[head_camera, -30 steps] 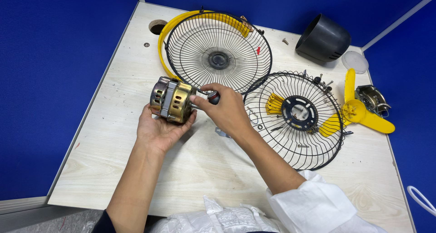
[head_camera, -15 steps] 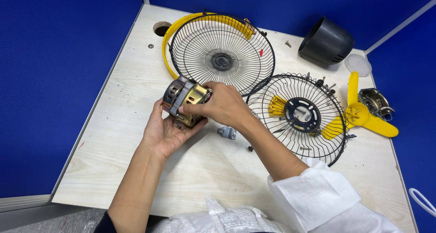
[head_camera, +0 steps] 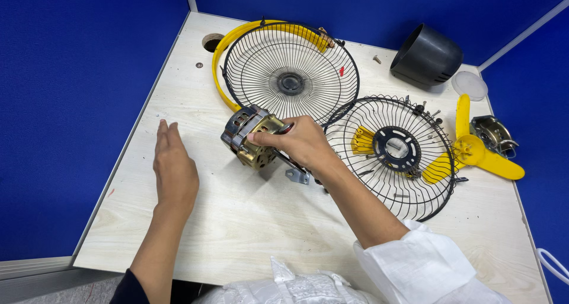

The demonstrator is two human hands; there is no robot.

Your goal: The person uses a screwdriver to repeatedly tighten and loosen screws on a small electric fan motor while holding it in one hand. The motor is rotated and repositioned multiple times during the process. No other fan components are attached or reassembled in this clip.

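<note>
Pale wooden desk (head_camera: pixel 249 221) in blue partitions — right hand (head_camera: pixel 302 141) clamped on the brass fan motor (head_camera: pixel 250 137) beside the front grille (head_camera: pixel 290 73), left hand (head_camera: pixel 175 168) flat, empty, apart — one-handed grip could let the motor tip

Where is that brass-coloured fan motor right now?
In the head view, the fan motor sits left of centre, gripped by the right hand, just below the yellow-rimmed grille.

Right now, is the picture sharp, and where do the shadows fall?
Head view: sharp and evenly lit, no glare; the fan motor in the right hand casts a soft shadow on the table; table edges bow slightly; the left hand looks unblurred.
</note>
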